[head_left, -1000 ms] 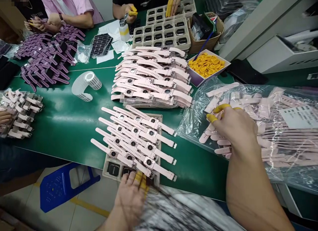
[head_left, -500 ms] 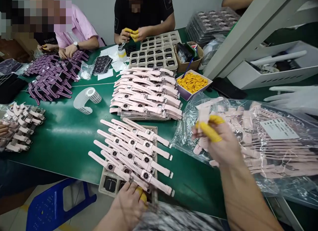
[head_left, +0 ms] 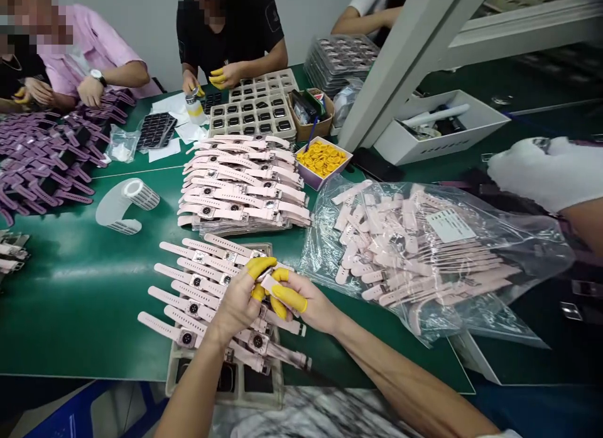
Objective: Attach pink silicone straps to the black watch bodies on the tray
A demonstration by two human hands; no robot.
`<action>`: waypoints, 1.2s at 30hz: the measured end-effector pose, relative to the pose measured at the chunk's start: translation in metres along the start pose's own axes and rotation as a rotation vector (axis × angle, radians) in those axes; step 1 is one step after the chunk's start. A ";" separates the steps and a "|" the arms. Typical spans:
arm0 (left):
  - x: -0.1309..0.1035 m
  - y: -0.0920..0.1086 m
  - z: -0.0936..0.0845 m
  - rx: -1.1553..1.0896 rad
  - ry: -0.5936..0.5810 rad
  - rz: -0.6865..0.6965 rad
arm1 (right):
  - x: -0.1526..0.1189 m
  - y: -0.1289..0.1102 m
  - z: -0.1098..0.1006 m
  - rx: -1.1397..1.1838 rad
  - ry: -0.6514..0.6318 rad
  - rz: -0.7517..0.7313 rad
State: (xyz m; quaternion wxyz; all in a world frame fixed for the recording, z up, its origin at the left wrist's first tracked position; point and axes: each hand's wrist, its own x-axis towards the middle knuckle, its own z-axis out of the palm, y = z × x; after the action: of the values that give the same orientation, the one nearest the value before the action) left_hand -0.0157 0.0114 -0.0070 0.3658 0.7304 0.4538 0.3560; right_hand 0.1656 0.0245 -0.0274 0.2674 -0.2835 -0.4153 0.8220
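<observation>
Head view: both of my hands meet over the near tray [head_left: 198,388] of pink smartwatches [head_left: 198,287]. My left hand [head_left: 238,300] and right hand [head_left: 306,306], with yellow finger cots on the fingers [head_left: 287,295], are pinched together on one pink strap piece [head_left: 272,282], its long axis running from far left to near right. On the tray the watches lie in rows, straps slanting the same way. Farther off sits a taller stack of pink watches [head_left: 240,186]. To the right, a clear plastic bag [head_left: 471,281] holds loose pink straps. A small box [head_left: 315,177] beyond holds yellow finger cots, all on the green surface [head_left: 70,300].
</observation>
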 end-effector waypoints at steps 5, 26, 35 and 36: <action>-0.002 0.002 -0.005 0.059 0.031 0.019 | 0.002 0.003 0.000 0.120 0.065 0.036; -0.004 0.007 -0.012 0.033 -0.075 -0.115 | 0.004 0.008 -0.001 0.186 0.149 0.019; 0.000 0.000 -0.007 -0.435 0.462 -0.240 | 0.002 -0.006 -0.007 0.045 -0.095 0.158; 0.001 -0.002 -0.010 -0.496 0.577 -0.274 | 0.001 -0.011 -0.011 0.017 -0.134 0.200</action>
State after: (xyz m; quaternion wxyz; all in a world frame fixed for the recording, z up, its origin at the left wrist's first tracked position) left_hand -0.0247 0.0154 -0.0035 0.4326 0.4229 0.5312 0.5932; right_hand 0.1744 0.0365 -0.0241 0.1581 -0.2657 -0.3951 0.8651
